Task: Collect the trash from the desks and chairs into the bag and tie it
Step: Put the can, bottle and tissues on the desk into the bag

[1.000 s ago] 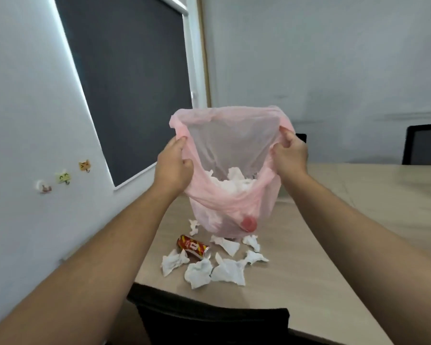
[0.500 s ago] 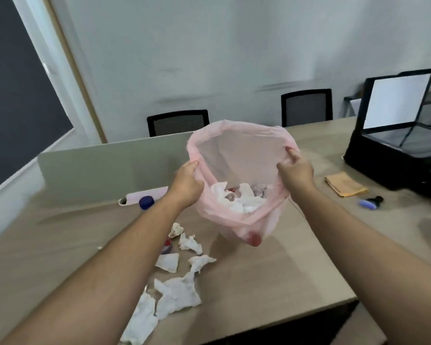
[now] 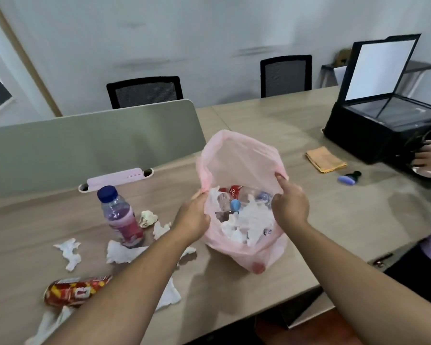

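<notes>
Above the desk (image 3: 296,135), left hand (image 3: 193,219) and right hand (image 3: 290,206) grip bag (image 3: 237,155) (open).

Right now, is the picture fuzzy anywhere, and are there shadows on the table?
In the head view, the pink bag and the left hand and right hand look fairly sharp; the red can near the corner is fuzzier; soft shadows lie on the desk under the bag and arms; the wide lens tilts and bends the edges.

can (image 3: 71,291) partly hidden, bottom tissue (image 3: 46,326) cropped
</notes>
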`<state>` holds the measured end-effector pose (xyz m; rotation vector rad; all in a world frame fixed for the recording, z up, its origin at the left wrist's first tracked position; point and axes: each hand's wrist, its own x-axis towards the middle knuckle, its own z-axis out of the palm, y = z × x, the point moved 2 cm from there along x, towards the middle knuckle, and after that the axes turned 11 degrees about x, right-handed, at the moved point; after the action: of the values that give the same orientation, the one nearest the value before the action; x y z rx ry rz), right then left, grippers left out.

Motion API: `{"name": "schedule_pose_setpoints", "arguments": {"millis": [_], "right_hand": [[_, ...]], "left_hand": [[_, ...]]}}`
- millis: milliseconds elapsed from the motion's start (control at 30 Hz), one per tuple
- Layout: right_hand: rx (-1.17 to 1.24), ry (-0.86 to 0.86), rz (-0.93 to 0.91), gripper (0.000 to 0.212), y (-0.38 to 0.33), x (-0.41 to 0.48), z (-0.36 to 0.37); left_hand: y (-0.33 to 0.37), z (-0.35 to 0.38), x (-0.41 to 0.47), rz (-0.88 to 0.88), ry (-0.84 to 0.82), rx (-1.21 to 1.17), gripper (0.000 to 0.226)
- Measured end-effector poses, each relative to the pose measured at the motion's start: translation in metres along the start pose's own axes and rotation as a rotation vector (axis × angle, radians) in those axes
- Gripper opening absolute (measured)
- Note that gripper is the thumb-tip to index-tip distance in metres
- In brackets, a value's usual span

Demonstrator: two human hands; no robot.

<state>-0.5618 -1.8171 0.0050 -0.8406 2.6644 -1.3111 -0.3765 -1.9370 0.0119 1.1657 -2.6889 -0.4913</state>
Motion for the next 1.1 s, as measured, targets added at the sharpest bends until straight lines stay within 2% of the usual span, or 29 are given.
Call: {"name": "schedule_pose_setpoints", "arguments": {"millis": [167, 300, 400, 533, 600, 667, 733, 833, 967, 1100], "right_hand": [[-0.163, -0.001, 0.072, 0.064, 0.02, -0.008, 0.002], [-0.209, 0.11, 0.024, 0.059, 0.011, -0.014, -0.005], [-0.151, 0.113, -0.177, 0.054, -0.019, -0.022, 0.003], [-0.015, 0.009, -0.51, 0.039, -0.07, -0.047, 0.039], [0.088, -0.11, -0.661, 0.032, -0.091, -0.067, 0.061], [0.167, -0.339, -0.701, 0.026, -0.101, -0.087, 0.084], [0.135, -0.588, -0.718, 0.027, -0.106, -0.107, 0.109], [-0.144, -0.913, -0.701, 0.041, -0.1, -0.134, 0.147], [-0.425, -1.045, -0.561, 0.074, -0.069, -0.154, 0.183], [-0.566, -1.118, -0.526, 0.081, -0.042, -0.156, 0.204]], "left_hand": [[-0.009, 0.021, -0.007, -0.001, -0.194, -0.001, 0.073], [-0.005, 0.022, -0.012, 0.039, -0.202, 0.026, 0.07], [-0.005, 0.003, -0.018, 0.065, -0.134, 0.119, 0.055], [-0.039, -0.036, -0.03, 0.045, 0.102, 0.193, 0.033], [-0.072, -0.047, -0.041, -0.084, 0.164, 0.158, 0.032], [-0.103, -0.048, -0.053, -0.197, 0.154, 0.164, 0.037], [-0.129, -0.038, -0.07, -0.266, 0.038, 0.228, 0.051], [-0.158, -0.015, -0.096, -0.343, -0.221, 0.361, 0.076], [-0.173, 0.019, -0.125, -0.353, -0.485, 0.43, 0.075], [-0.177, 0.041, -0.14, -0.311, -0.587, 0.45, 0.072]]}}
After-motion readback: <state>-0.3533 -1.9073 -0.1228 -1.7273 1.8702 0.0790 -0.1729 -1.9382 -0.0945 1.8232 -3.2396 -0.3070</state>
